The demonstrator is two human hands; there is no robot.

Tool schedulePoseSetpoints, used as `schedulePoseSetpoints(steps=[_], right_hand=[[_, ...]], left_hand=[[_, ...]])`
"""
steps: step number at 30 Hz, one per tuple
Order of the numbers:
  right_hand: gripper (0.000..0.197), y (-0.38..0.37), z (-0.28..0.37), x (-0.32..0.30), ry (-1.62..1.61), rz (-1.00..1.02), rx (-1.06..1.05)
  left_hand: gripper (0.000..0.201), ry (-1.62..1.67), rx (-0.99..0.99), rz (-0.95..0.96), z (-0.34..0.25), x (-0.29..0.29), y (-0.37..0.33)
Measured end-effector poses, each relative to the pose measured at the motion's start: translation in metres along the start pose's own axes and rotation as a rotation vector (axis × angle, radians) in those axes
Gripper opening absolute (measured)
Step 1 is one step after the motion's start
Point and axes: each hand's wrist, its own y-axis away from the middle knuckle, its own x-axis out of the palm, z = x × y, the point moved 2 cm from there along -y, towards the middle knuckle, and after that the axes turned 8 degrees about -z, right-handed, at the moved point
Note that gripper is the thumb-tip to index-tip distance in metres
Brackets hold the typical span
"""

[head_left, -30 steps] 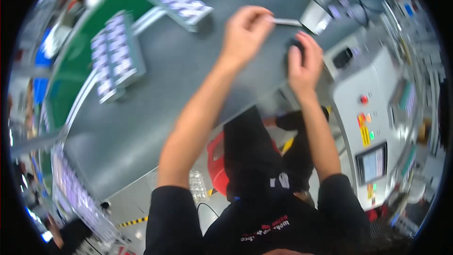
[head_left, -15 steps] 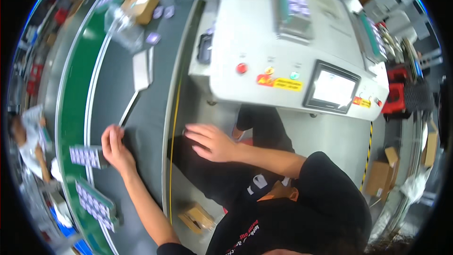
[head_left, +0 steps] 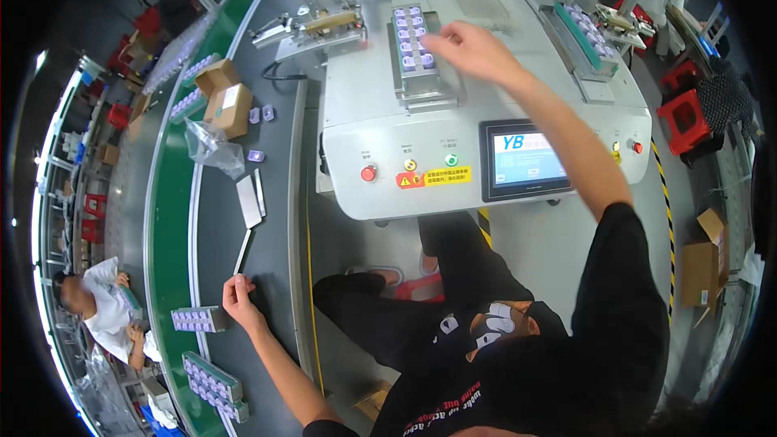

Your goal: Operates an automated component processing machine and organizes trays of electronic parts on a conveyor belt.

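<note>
My left hand (head_left: 243,301) is over the dark conveyor belt, its fingers closed at the near end of a thin pale strip (head_left: 242,251). The strip's far end meets a flat, light plate (head_left: 249,201) lying on the belt. My right hand (head_left: 471,50) reaches over the white machine, fingers bent together at the right side of a metal fixture block (head_left: 419,82). Rows of small purple-and-white pieces (head_left: 411,24) fill the block. The fingertips meet the pieces at its edge; what they pinch, if anything, is hidden.
The machine (head_left: 348,190) carries a touch screen (head_left: 528,160), a red button (head_left: 368,173) and a second loaded block (head_left: 589,36). Along the belt are an open carton (head_left: 235,109), a plastic bag (head_left: 217,150), loose purple pieces and filled blocks (head_left: 212,384). Another person (head_left: 109,311) sits at far left.
My right hand has moved from above my lap up to the block on the machine. My left hand stays at the strip's end. The view has shifted, showing more of the machine.
</note>
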Motion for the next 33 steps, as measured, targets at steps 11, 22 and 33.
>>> schedulePoseSetpoints(steps=[11,22,33], right_hand=[[0.053,-0.064,0.021,0.068,0.328,0.393,0.328],[0.047,0.015,0.032,0.037,-0.332,0.430,0.119],[0.049,0.221,0.263,0.214,0.103,1.157,-1.301]], left_hand=[[0.017,0.123,-0.054,0.005,0.008,0.002,-0.001],[0.017,0.039,-0.031,-0.014,0.001,0.023,0.000],[0.081,-0.797,0.515,0.431,-0.089,-0.037,0.082]])
